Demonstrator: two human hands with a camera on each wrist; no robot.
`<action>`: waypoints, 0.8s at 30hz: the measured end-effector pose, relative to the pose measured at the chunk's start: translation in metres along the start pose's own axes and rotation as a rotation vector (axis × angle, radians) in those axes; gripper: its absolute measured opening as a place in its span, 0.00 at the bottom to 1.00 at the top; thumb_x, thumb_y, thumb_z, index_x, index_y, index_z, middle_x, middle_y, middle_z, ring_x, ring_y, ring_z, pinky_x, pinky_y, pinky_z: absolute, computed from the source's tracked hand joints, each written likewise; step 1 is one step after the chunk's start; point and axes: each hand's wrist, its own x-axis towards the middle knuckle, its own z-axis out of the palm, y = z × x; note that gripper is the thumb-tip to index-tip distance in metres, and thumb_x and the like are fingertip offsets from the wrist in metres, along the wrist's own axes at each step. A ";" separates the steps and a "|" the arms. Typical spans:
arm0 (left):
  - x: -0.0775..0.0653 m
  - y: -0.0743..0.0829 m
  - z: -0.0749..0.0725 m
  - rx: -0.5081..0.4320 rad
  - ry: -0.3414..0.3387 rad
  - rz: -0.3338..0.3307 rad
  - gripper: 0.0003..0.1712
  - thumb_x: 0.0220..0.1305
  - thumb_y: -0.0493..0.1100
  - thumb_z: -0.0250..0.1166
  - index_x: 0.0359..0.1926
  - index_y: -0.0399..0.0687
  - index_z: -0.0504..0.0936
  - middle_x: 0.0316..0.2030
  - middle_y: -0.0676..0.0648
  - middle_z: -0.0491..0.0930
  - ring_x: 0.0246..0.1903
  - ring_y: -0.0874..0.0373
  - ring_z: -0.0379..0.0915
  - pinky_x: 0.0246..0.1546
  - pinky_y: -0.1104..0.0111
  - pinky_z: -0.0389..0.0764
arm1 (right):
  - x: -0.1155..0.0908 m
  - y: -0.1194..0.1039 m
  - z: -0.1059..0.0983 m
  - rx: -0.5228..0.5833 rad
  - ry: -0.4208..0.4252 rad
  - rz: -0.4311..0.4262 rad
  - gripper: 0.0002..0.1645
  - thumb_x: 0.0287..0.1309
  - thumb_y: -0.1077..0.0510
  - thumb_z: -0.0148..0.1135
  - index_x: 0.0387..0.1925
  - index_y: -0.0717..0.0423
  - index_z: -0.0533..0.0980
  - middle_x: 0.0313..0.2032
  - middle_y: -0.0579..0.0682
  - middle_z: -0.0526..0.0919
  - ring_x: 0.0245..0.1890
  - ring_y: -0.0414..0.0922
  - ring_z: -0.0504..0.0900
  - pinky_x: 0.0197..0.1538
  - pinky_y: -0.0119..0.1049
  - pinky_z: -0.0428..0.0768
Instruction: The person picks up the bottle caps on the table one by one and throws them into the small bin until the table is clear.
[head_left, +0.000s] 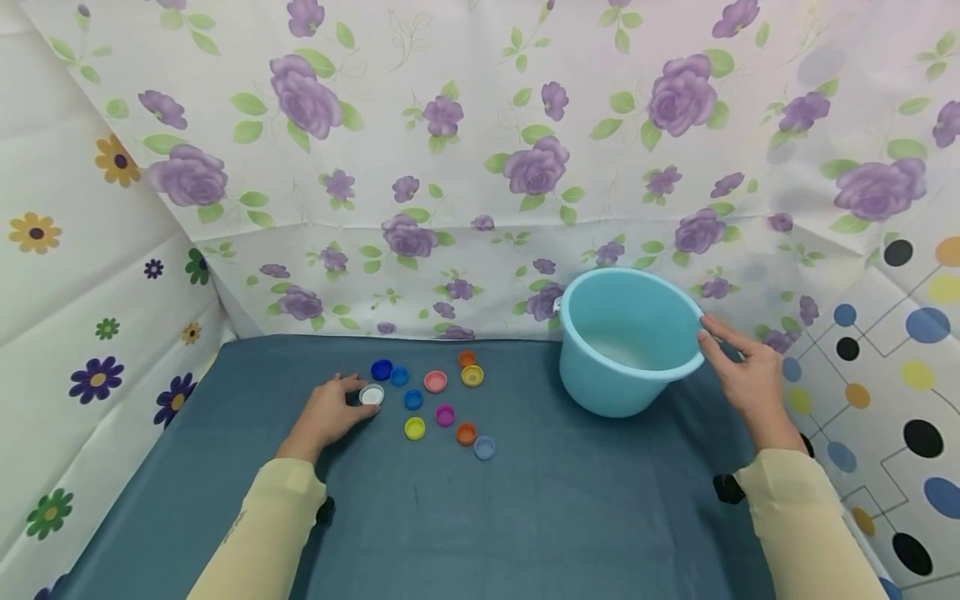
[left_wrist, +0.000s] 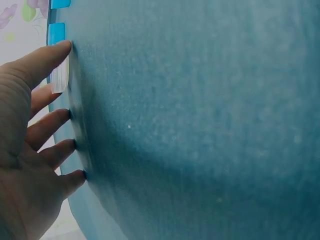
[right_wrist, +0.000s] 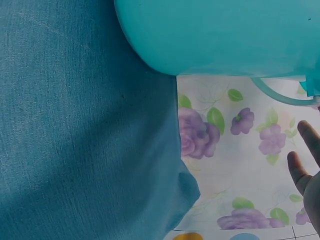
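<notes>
My left hand (head_left: pixel 327 412) is at the left of a loose group of bottle caps, thumb and fingers around the white bottle cap (head_left: pixel 371 395). In the left wrist view the thumb (left_wrist: pixel 47 57) and a finger pinch this white cap (left_wrist: pixel 60 77), standing on edge at the cloth. The right hand (head_left: pixel 750 375) holds the light blue bucket (head_left: pixel 626 392) at the right side of its rim. The bucket leans a little, its mouth toward me, and its inside shows no caps. A pale handle (right_wrist: pixel 280 97) hangs from the bucket in the right wrist view.
Several caps lie right of my left hand, among them a dark blue cap (head_left: pixel 382 370), a pink cap (head_left: pixel 435 382), a yellow cap (head_left: pixel 415 428) and a light blue cap (head_left: pixel 484 447). A blue-grey cloth (head_left: pixel 510 525) covers the table. Flowered sheets (head_left: pixel 465 125) hang behind.
</notes>
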 end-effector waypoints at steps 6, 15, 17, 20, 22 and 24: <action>-0.002 0.001 -0.001 -0.012 0.024 -0.017 0.34 0.55 0.55 0.67 0.62 0.49 0.73 0.63 0.40 0.68 0.69 0.37 0.48 0.63 0.41 0.57 | 0.001 0.000 0.000 0.025 -0.011 0.008 0.23 0.56 0.35 0.57 0.55 0.25 0.73 0.59 0.33 0.73 0.64 0.47 0.69 0.57 0.54 0.73; -0.006 0.003 0.001 -0.028 0.075 -0.032 0.32 0.56 0.49 0.67 0.62 0.49 0.72 0.62 0.36 0.68 0.65 0.39 0.59 0.60 0.44 0.65 | 0.002 0.001 0.000 0.048 -0.030 0.013 0.25 0.56 0.34 0.57 0.56 0.27 0.73 0.60 0.35 0.72 0.66 0.49 0.66 0.60 0.60 0.67; -0.007 0.005 0.001 -0.036 0.084 -0.027 0.32 0.57 0.49 0.67 0.62 0.49 0.72 0.62 0.36 0.68 0.64 0.39 0.60 0.59 0.44 0.66 | 0.002 0.001 0.000 0.047 -0.035 0.015 0.25 0.56 0.34 0.57 0.56 0.26 0.72 0.61 0.35 0.72 0.66 0.50 0.65 0.60 0.61 0.67; -0.008 0.009 0.000 -0.062 0.102 -0.018 0.32 0.57 0.52 0.66 0.63 0.49 0.72 0.62 0.38 0.70 0.63 0.40 0.63 0.59 0.45 0.67 | 0.002 0.002 0.000 0.045 -0.044 0.022 0.26 0.56 0.34 0.56 0.57 0.26 0.72 0.61 0.36 0.71 0.67 0.51 0.64 0.60 0.62 0.66; -0.008 0.013 -0.001 -0.083 0.115 -0.016 0.33 0.58 0.54 0.65 0.63 0.50 0.71 0.61 0.40 0.71 0.63 0.42 0.64 0.58 0.45 0.68 | 0.002 0.003 0.000 0.042 -0.049 0.028 0.26 0.56 0.34 0.56 0.57 0.25 0.71 0.62 0.36 0.71 0.67 0.51 0.63 0.60 0.63 0.65; -0.007 0.017 -0.003 -0.101 0.127 -0.018 0.33 0.58 0.55 0.64 0.63 0.51 0.71 0.61 0.42 0.72 0.62 0.43 0.66 0.58 0.46 0.69 | 0.001 0.003 0.000 0.040 -0.053 0.034 0.26 0.56 0.33 0.55 0.57 0.25 0.71 0.62 0.36 0.71 0.68 0.51 0.63 0.60 0.63 0.65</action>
